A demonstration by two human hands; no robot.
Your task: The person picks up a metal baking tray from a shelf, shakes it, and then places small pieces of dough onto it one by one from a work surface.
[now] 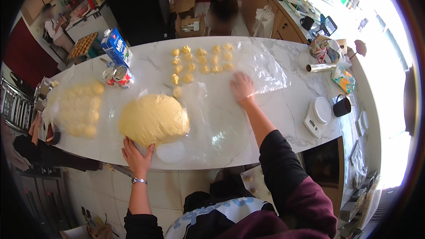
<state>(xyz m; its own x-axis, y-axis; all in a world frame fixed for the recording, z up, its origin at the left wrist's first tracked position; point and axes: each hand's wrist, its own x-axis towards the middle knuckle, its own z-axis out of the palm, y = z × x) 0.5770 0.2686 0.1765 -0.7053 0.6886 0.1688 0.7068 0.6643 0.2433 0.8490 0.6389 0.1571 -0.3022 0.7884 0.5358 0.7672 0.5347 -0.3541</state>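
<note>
A large mound of smooth yellow dough (154, 118) sits left of centre on the marble-patterned table. My left hand (137, 157) rests against its near edge, fingers spread. Farther right, my right hand (242, 87) lies flat at the left edge of a clear plastic sheet (268, 68), palm down with nothing gripped. Beside that sheet stand several small yellow dough pieces (201, 60) in loose rows. A whitish, translucent round piece (171, 152) lies just in front of the mound. More clear plastic stretches between the mound and my right arm.
Rounded dough balls (79, 110) lie under plastic at the left. Behind them stand a blue milk carton (116, 48) and opened cans (121, 78). A white kitchen scale (317, 116), dark mug (341, 106) and wrap roll (320, 67) are at the right. Other people are beyond the table and at far left.
</note>
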